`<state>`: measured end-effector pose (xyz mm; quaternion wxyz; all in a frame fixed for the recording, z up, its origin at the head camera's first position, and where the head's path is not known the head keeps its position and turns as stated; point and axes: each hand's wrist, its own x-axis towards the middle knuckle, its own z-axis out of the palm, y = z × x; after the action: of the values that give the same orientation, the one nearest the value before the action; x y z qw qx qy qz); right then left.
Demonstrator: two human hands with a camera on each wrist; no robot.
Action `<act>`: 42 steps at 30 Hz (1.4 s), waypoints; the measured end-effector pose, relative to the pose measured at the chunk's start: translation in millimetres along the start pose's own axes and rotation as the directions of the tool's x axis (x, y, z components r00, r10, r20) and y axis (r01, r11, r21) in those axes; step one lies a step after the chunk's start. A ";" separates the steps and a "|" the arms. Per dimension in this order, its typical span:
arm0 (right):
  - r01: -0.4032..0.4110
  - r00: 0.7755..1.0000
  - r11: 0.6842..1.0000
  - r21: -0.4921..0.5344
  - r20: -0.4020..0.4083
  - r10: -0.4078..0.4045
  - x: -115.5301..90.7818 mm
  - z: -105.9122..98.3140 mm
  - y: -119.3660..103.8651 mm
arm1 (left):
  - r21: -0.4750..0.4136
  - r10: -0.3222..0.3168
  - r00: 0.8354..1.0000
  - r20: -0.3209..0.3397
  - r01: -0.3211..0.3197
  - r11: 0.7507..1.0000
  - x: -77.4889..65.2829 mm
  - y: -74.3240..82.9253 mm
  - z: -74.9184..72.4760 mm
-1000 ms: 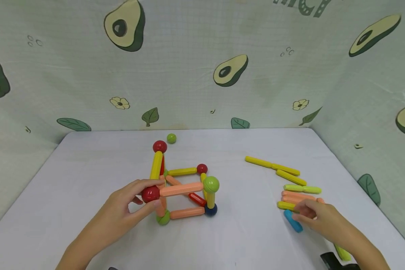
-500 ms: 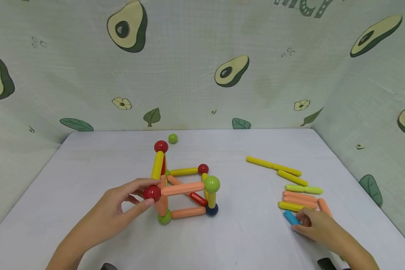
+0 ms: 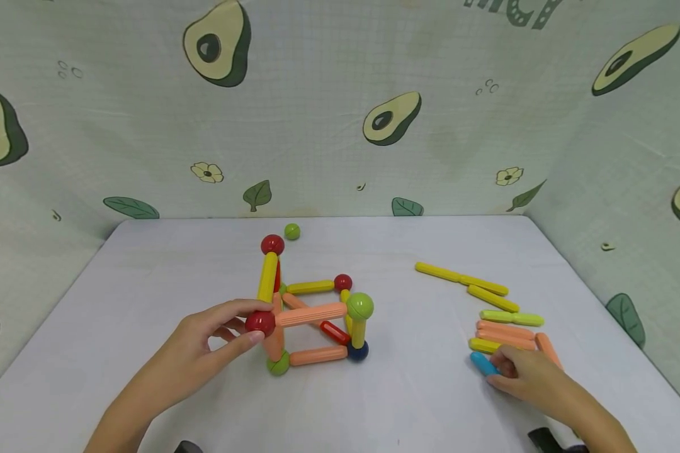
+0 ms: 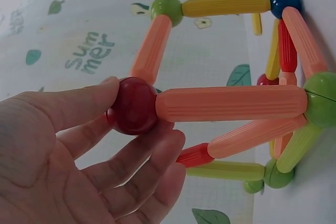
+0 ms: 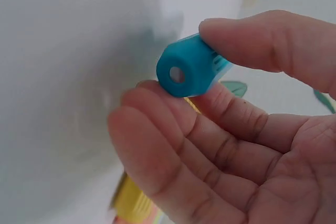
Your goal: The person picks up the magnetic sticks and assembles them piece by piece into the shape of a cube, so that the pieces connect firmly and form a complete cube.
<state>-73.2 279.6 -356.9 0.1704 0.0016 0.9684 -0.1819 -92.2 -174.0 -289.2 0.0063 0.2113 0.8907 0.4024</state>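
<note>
My left hand (image 3: pixel 209 340) pinches a dark red ball (image 4: pixel 135 106) at the upper near corner of a frame built from rods and balls. From that ball an orange rod (image 3: pixel 311 314) runs to a light green ball (image 3: pixel 360 306), and another orange rod drops to a green ball (image 3: pixel 278 363) on the table. A yellow rod (image 3: pixel 267 277) leads back to a red ball (image 3: pixel 272 245). On the right, my right hand (image 3: pixel 529 377) pinches a blue rod (image 5: pixel 189 66) between thumb and fingers. The right wrist view shows a round metal spot in its end.
Beside the right hand lie several loose rods: yellow (image 3: pixel 493 298), light green (image 3: pixel 512 318) and orange (image 3: pixel 549 350). A loose green ball (image 3: pixel 292 231) sits behind the frame. Fabric printed with avocados (image 3: pixel 215 50) rises behind the white table (image 3: pixel 419 390).
My right hand has come down onto the blue rod and now pinches it; the rod has shifted slightly left. My left hand keeps its hold on the red ball.
</note>
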 end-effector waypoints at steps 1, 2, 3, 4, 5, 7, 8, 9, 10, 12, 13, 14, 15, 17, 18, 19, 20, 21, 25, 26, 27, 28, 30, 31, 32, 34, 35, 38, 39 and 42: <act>0.026 1.000 1.000 0.013 -0.010 -0.026 -1.0 -0.5 -2.8 | 0.005 -0.007 1.000 0.000 0.007 1.000 0.0 0.4 -0.1; 0.045 0.999 0.999 0.025 -0.017 -0.045 -1.5 -1.0 -6.4 | 0.011 -0.012 1.000 0.000 0.012 1.000 -0.1 0.6 -0.1; 0.074 0.997 0.997 0.034 -0.027 -0.073 -2.4 -1.3 -10.0 | 0.017 -0.014 1.000 -0.001 0.014 1.000 -0.1 0.7 -0.2; 0.102 0.994 0.994 0.048 -0.035 -0.100 -3.1 -1.7 -14.1 | 0.019 -0.015 1.000 -0.003 0.015 1.000 -0.2 0.8 -0.3; 0.114 0.993 0.992 0.059 -0.037 -0.112 -3.8 -2.0 -19.1 | 0.021 -0.014 1.000 -0.003 0.014 1.000 -0.2 0.7 -0.3; 0.143 0.989 0.986 0.085 -0.042 -0.140 -5.4 -2.5 -29.6 | 0.024 -0.011 1.000 -0.006 0.011 1.000 -0.2 0.3 -0.4; 0.165 0.986 0.982 0.088 -0.045 -0.161 -6.0 -2.7 -35.3 | 0.025 -0.009 1.000 -0.007 0.009 1.000 -0.2 0.1 -0.4; 0.188 0.982 0.978 0.090 -0.049 -0.185 -6.8 -2.9 -41.2 | 0.027 -0.010 1.000 -0.007 0.010 1.000 -0.2 0.0 -0.4; 0.200 0.979 0.975 0.094 -0.048 -0.196 -7.1 -3.2 -47.9 | 0.029 -0.014 1.000 -0.007 0.014 0.999 -0.2 0.2 -0.4; 0.239 0.971 0.966 0.099 -0.051 -0.235 -7.8 -3.6 -61.6 | 0.034 -0.024 1.000 -0.005 0.024 0.999 -0.3 0.5 -0.4; 0.262 0.965 0.960 0.097 -0.052 -0.258 -8.0 -3.7 -68.6 | 0.037 -0.030 1.000 -0.004 0.030 0.999 -0.2 0.9 -0.4; 0.278 0.960 0.956 0.096 -0.050 -0.274 -8.1 -3.9 -76.1 | 0.039 -0.036 0.999 -0.002 0.036 0.999 -0.2 1.2 -0.4; 0.295 0.955 0.951 0.094 -0.049 -0.291 -8.2 -4.0 -83.5 | 0.043 -0.041 0.999 0.001 0.041 0.998 -0.2 1.6 -0.3; 0.342 0.940 0.934 0.102 -0.044 -0.339 -8.3 -4.3 -97.6 | 0.048 -0.037 0.999 0.000 0.037 0.998 0.0 1.9 -0.3; 0.363 0.932 0.926 0.101 -0.039 -0.361 -8.2 -4.5 -104.6 | 0.052 -0.029 1.000 -0.003 0.029 0.998 0.1 1.9 -0.3; 0.385 0.923 0.917 0.108 -0.032 -0.384 -8.0 -4.7 -111.4 | 0.053 -0.018 1.000 -0.009 0.019 0.998 0.1 1.9 -0.4; 0.412 0.911 0.904 0.114 -0.028 -0.411 -7.8 -4.8 -117.8 | 0.052 -0.007 1.000 -0.015 0.007 0.999 0.1 1.7 -0.4; 0.438 0.899 0.891 0.120 -0.024 -0.438 -7.6 -4.7 -124.0 | 0.053 0.005 1.000 -0.023 -0.004 0.999 0.1 1.6 -0.5; 0.525 0.849 0.839 0.143 -0.021 -0.528 -7.4 -2.6 -148.5 | 0.055 0.028 0.999 -0.045 -0.026 0.998 0.0 1.5 -0.7; 0.544 0.837 0.826 0.147 -0.023 -0.547 -7.5 -1.4 -154.3 | 0.057 0.024 0.999 -0.043 -0.022 0.998 0.1 1.7 -0.6; 0.562 0.825 0.814 0.150 -0.027 -0.565 -7.4 -0.1 -160.2 | 0.060 0.020 0.999 -0.040 -0.018 0.998 0.2 1.9 -0.6; 0.579 0.813 0.801 0.152 -0.032 -0.582 -7.2 1.5 -166.1 | 0.062 0.015 0.999 -0.036 -0.013 0.998 0.2 2.0 -0.6; 0.603 0.795 0.783 0.156 -0.028 -0.606 -6.3 5.2 -177.1 | 0.065 0.004 1.000 -0.027 -0.003 0.998 0.3 2.1 -0.7; 0.612 0.788 0.777 0.152 -0.023 -0.616 -5.7 7.3 -182.3 | 0.068 0.002 1.000 -0.024 0.000 0.998 0.4 2.1 -0.7; 0.613 0.785 0.775 0.157 -0.011 -0.619 -4.9 9.3 -187.5 | 0.069 0.002 1.000 -0.023 0.000 0.998 0.3 2.0 -0.8; 0.609 0.786 0.776 0.164 0.012 -0.619 -3.1 14.0 -197.1 | 0.066 0.009 1.000 -0.023 -0.007 0.998 0.3 1.7 -1.0; 0.600 0.791 0.783 0.167 0.029 -0.612 -2.0 16.2 -201.6 | 0.063 0.014 1.000 -0.024 -0.012 0.998 0.4 1.6 -1.0; 0.573 0.804 0.798 0.186 0.062 -0.591 1.8 23.4 -214.0 | 0.053 0.024 0.999 -0.024 -0.022 0.998 0.5 1.3 -1.1; 0.568 0.806 0.801 0.187 0.069 -0.588 3.4 25.9 -217.5 | 0.050 0.024 0.999 -0.023 -0.023 0.998 0.5 1.2 -1.1; 0.565 0.803 0.795 0.222 0.077 -0.592 8.9 33.8 -225.5 | 0.044 0.027 0.999 -0.024 -0.026 0.999 0.1 0.9 -1.1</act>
<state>-85.2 56.5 -310.1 0.1741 -0.2916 0.8860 -0.3157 -92.2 -174.2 -287.8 -0.0148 0.2181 0.8964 0.3857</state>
